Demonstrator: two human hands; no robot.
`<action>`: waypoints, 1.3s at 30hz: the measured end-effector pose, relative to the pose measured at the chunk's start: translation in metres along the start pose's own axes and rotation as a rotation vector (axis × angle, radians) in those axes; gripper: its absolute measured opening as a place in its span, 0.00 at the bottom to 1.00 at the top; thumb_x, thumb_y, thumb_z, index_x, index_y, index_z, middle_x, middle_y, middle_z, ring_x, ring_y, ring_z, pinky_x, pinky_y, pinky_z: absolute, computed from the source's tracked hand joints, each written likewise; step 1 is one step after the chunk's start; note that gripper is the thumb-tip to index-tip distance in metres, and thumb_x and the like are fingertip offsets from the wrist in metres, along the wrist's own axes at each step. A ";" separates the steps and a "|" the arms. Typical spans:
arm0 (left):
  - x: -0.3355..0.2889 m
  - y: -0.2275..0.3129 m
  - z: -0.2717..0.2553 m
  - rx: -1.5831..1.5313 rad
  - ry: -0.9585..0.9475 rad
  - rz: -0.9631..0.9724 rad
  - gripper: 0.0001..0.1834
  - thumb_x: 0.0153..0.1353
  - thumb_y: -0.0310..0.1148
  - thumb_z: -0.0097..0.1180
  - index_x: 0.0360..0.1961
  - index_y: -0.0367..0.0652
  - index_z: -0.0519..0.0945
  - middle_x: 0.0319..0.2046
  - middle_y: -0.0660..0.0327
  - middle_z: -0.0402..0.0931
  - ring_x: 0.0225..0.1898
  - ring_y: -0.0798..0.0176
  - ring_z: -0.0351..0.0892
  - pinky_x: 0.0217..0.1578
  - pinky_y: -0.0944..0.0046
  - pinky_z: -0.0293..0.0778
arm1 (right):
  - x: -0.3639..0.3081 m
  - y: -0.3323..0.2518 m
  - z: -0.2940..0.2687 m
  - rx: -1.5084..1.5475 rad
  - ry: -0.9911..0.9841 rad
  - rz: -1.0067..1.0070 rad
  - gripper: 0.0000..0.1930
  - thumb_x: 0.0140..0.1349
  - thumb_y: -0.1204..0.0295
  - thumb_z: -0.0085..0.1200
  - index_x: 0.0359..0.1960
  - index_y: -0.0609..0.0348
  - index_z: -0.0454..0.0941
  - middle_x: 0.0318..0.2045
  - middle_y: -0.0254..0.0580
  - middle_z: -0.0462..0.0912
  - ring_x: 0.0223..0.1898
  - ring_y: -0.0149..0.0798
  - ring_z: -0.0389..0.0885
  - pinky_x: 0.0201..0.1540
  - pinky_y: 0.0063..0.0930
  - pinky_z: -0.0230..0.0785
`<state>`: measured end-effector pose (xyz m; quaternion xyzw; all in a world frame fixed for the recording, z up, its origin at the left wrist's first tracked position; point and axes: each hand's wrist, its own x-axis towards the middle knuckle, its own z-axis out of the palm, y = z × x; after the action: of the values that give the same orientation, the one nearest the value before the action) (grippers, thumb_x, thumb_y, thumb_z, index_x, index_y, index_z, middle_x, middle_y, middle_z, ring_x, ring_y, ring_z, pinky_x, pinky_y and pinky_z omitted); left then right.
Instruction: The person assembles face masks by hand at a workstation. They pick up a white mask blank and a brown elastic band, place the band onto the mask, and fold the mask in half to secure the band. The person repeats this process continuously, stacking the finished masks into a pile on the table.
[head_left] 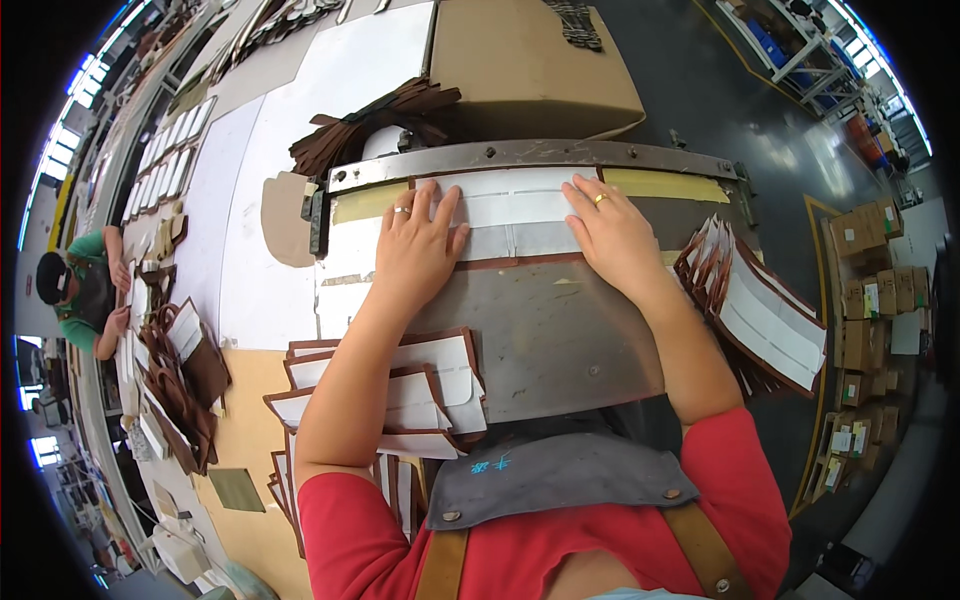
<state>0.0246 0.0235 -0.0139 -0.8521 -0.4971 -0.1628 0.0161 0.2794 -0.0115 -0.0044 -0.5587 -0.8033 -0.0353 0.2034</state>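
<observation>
A white-lined panel with brown edges (512, 212) lies flat on the grey metal plate (560, 335), its far edge against a long metal bar (530, 153). On the panel's left end rests my left hand (418, 240), fingers stretched out and a ring on one of them. Fingers extended, my right hand (612, 232) presses on the right end, also wearing a ring. Neither hand is gripping anything. Yellowish strips (665, 186) lie along the bar at both sides of the panel.
Similar brown-edged panels are stacked left (400, 385) and fanned out right (765, 310). Beyond the bar lie a bundle of brown strips (375, 118) and a large cardboard box (530, 60). A person in green (85, 290) works far left; cartons (865, 300) stand at right.
</observation>
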 end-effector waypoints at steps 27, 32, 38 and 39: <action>0.000 -0.011 -0.006 -0.150 0.066 -0.116 0.15 0.55 0.34 0.54 0.44 0.42 0.73 0.45 0.52 0.70 0.49 0.47 0.70 0.46 0.52 0.66 | 0.037 -0.010 0.002 0.188 0.047 -0.087 0.13 0.60 0.69 0.51 0.45 0.58 0.76 0.46 0.41 0.76 0.49 0.45 0.73 0.52 0.37 0.63; -0.002 -0.027 0.007 -0.108 0.190 -0.152 0.23 0.54 0.40 0.56 0.49 0.41 0.72 0.49 0.58 0.69 0.50 0.49 0.70 0.48 0.52 0.62 | 0.092 -0.050 0.054 0.399 0.016 -0.260 0.12 0.56 0.73 0.53 0.43 0.58 0.77 0.42 0.42 0.76 0.46 0.47 0.73 0.50 0.37 0.65; -0.004 -0.019 -0.003 0.095 0.043 -0.118 0.22 0.58 0.41 0.52 0.52 0.43 0.72 0.49 0.63 0.72 0.50 0.55 0.71 0.49 0.53 0.60 | 0.086 -0.051 0.056 0.248 0.043 -0.326 0.07 0.54 0.70 0.55 0.32 0.58 0.78 0.35 0.42 0.77 0.43 0.46 0.74 0.44 0.39 0.70; -0.005 -0.019 -0.004 0.132 0.030 -0.133 0.22 0.58 0.41 0.51 0.52 0.45 0.72 0.50 0.64 0.72 0.50 0.55 0.71 0.49 0.53 0.60 | 0.079 -0.042 0.048 0.211 0.022 -0.270 0.07 0.54 0.69 0.55 0.32 0.58 0.77 0.35 0.42 0.77 0.43 0.47 0.74 0.44 0.39 0.70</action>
<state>0.0051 0.0277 -0.0142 -0.8118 -0.5618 -0.1434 0.0688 0.2041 0.0565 -0.0118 -0.4210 -0.8679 0.0164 0.2631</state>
